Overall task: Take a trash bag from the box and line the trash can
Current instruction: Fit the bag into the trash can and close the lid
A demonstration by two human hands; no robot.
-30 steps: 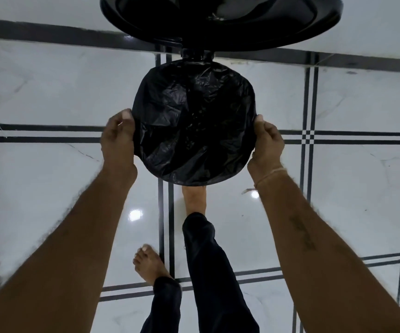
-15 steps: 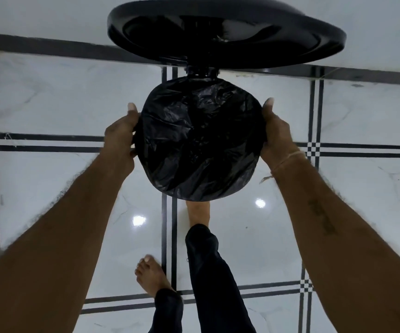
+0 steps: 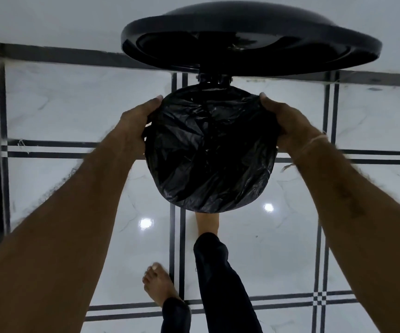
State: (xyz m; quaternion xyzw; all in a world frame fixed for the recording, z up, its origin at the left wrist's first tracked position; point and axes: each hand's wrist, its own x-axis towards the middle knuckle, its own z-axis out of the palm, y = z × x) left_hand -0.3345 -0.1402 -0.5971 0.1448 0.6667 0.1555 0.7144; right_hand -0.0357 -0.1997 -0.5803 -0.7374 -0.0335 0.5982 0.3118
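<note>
The left hand and right hand gripped opposite sides of the black trash bag, fingers curled round its edge, where it lay stretched below the raised trash can lid

glossy white tiled floor, crossed by paired black stripes, carries a black can with lid raised. a bare left foot stands flat beside a stripe; the right foot is half hidden under the can's near edge.
</note>
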